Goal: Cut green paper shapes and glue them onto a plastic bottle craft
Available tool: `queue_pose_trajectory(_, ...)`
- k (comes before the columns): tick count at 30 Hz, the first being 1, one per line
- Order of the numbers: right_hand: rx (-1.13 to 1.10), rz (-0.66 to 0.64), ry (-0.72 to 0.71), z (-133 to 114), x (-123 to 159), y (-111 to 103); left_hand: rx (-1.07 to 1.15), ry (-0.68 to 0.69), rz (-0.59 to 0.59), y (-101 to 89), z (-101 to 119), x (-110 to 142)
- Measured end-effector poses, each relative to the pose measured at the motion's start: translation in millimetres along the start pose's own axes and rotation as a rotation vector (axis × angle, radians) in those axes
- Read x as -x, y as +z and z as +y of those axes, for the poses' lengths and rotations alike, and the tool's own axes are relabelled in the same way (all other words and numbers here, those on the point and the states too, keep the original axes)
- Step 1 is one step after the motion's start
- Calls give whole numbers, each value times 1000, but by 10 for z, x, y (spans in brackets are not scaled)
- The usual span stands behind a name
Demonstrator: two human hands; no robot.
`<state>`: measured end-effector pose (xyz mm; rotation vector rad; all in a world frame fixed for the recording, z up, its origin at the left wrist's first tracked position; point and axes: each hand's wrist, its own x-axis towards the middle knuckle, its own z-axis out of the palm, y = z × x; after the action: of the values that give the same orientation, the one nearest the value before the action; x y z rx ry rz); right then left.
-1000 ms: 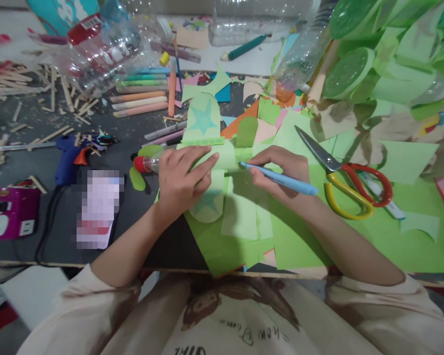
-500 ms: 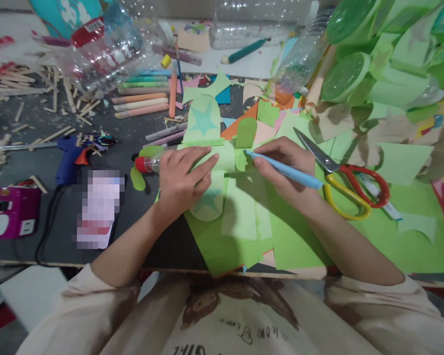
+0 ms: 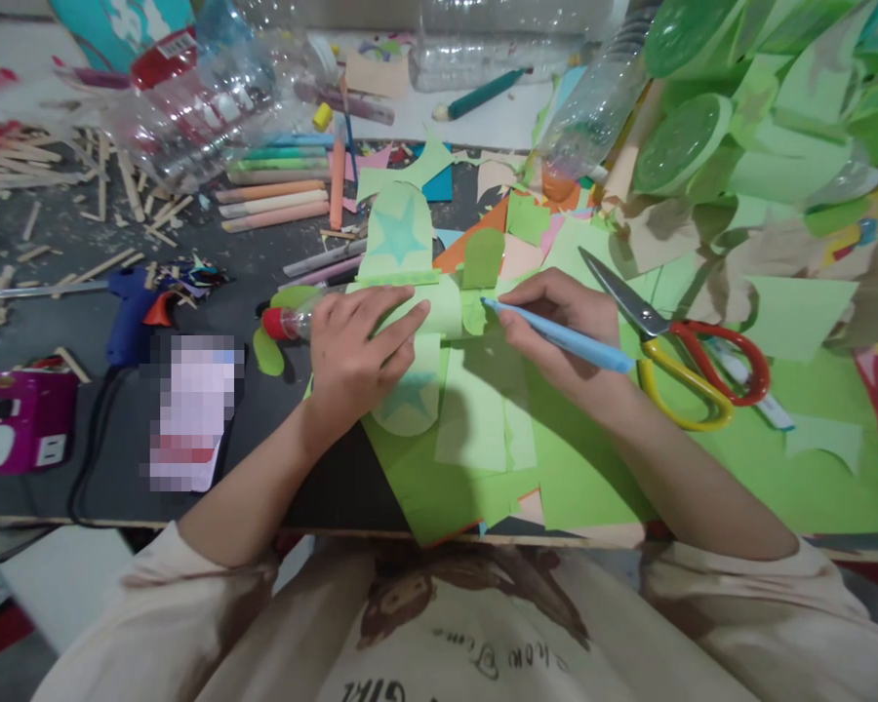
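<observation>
My left hand point(image 3: 355, 353) lies fingers-down on a pale green paper piece point(image 3: 439, 307), pressing it onto the table. Under the same hand sits a small plastic bottle with a red cap point(image 3: 282, 322). My right hand point(image 3: 567, 327) is closed round a light blue pen point(image 3: 556, 336), whose tip touches the paper near a small green cut-out point(image 3: 474, 317). Two rounded green shapes with teal stars lie close by, one above point(image 3: 399, 234) and one below my left hand point(image 3: 410, 400). Green paper sheets point(image 3: 483, 429) cover the table beneath both hands.
Red-and-yellow scissors point(image 3: 677, 341) lie open just right of my right hand. A blue glue gun point(image 3: 136, 307), a magenta box point(image 3: 19, 419) and a blurred phone-sized item point(image 3: 190, 409) sit at left. Pastel markers point(image 3: 274, 195), wooden sticks point(image 3: 80, 185) and clear bottles point(image 3: 190, 97) crowd the back.
My right hand has lifted the pen tip a little up and to the right on the paper. My left hand has stayed in place.
</observation>
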<state>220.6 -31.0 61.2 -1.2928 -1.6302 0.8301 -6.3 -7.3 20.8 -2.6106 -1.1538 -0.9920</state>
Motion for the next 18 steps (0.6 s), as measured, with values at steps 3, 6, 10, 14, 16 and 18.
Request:
queue_pose_trajectory(3,41,-11,-6,-13,0,-12,31,-11,8,19,-11,9)
queue_pose_trajectory(6,69,-23,-12,-23,4,-21,13,-26,-12,26,-16,12)
queue_pose_trajectory(10,115,-37,-41,-43,8,-35,28,-57,-30,20,-10,10)
queue_pose_trajectory(14,147,-49,-54,-68,4,-45,22,-84,-54,24,-11,15)
queue_pose_trajectory(16,155,-52,-67,-70,3,-44,17,-60,-27,31,-16,17)
queue_pose_trajectory(18,171,-51,-72,-63,6,-42,28,-36,-5,41,-22,18)
